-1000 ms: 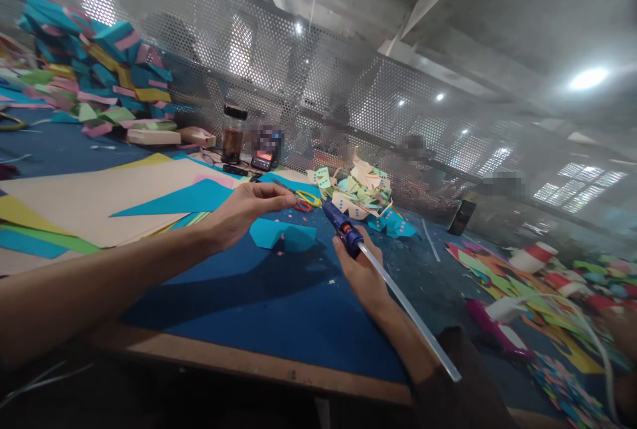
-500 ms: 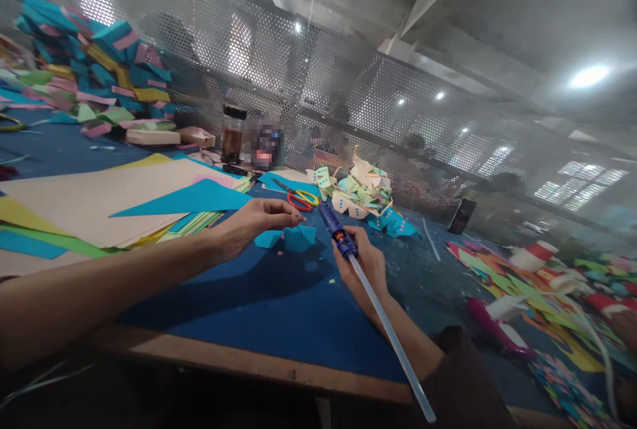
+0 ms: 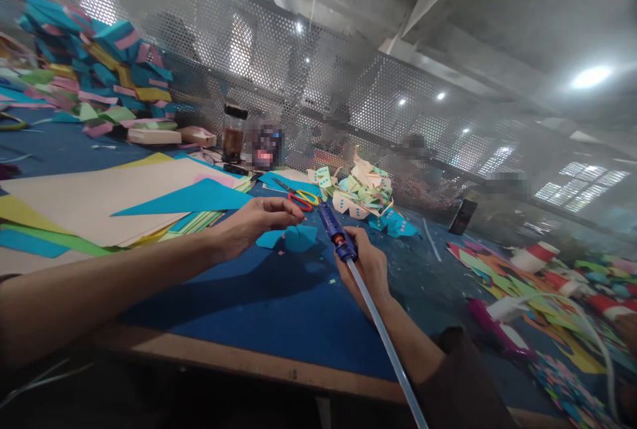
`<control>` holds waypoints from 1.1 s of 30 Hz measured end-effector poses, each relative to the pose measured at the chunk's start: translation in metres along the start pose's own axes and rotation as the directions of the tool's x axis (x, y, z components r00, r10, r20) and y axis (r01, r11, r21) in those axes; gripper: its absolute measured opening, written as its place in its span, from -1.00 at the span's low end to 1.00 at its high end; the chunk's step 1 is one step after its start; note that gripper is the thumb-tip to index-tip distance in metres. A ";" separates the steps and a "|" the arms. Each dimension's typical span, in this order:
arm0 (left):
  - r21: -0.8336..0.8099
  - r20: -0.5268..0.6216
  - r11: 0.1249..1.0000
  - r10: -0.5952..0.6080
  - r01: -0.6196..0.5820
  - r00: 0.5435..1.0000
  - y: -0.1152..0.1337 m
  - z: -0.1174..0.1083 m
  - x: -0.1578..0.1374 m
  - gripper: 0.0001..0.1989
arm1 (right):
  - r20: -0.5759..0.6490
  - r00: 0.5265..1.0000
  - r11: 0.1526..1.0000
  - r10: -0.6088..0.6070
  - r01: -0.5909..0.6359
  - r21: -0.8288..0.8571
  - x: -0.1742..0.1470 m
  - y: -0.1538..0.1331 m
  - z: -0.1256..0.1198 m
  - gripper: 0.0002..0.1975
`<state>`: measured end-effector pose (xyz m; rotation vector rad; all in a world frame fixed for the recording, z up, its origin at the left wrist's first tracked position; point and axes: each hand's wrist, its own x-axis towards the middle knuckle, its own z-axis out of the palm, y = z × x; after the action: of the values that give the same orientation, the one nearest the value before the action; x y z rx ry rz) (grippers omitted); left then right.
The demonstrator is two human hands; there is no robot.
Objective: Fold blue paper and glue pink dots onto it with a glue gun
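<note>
My right hand [image 3: 367, 263] is closed around a dark blue hot glue gun [image 3: 334, 227], its nozzle pointing away from me. A long translucent glue stick [image 3: 383, 333] sticks out of the gun's back end toward me. To the left of the nozzle, my left hand [image 3: 263, 220] is closed with thumb and fingertips pinched together; whatever is between them is too small to make out. Just below those fingertips, a small piece of blue paper [image 3: 301, 239] lies on the blue tabletop [image 3: 259, 323]. Scissors [image 3: 303, 199] with red and yellow handles lie just beyond both hands.
Stacked coloured paper sheets [image 3: 99, 197] lie at left, a heap of paper boxes [image 3: 109, 71] behind. Dotted paper cutouts [image 3: 363, 190] pile up beyond the gun. A jar [image 3: 233, 134], a phone [image 3: 462, 217] and a magenta-and-white object [image 3: 500, 329] also stand or lie around.
The glue gun has shifted very slightly, its glue stick's near end swinging a little left. My left hand stays almost still over the blue paper.
</note>
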<state>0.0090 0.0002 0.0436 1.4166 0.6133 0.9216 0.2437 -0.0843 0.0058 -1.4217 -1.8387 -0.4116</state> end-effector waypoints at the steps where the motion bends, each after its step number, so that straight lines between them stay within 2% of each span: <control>1: -0.008 0.000 1.000 -0.002 0.002 1.000 0.000 0.000 0.000 -0.89 | 0.001 1.000 1.000 0.003 -0.003 0.000 0.000 0.000 0.000 -0.71; 6: -0.028 0.003 1.000 -0.005 0.005 1.000 0.003 0.001 -0.001 -0.90 | 0.017 1.000 1.000 0.004 -0.004 0.012 -0.001 0.001 0.000 -0.70; 16: -0.038 0.018 0.999 -0.011 0.012 1.000 -0.005 -0.001 0.003 -0.92 | -0.004 0.998 0.997 -0.068 0.068 -0.024 0.001 -0.007 -0.003 -0.76; 26: -0.003 0.042 0.998 -0.062 0.062 0.997 0.006 0.005 -0.005 -0.79 | 0.085 0.986 0.987 -0.145 0.150 -0.054 0.000 -0.006 -0.008 -0.70; 33: 0.058 0.035 0.995 -0.088 0.086 0.996 0.011 0.009 -0.008 -0.71 | 0.077 0.982 0.980 -0.171 0.178 -0.093 -0.001 -0.005 -0.007 -0.74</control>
<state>0.0105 -0.0120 0.0540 1.4430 0.6727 0.8129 0.2417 -0.0909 0.0103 -1.3591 -2.0317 -0.5557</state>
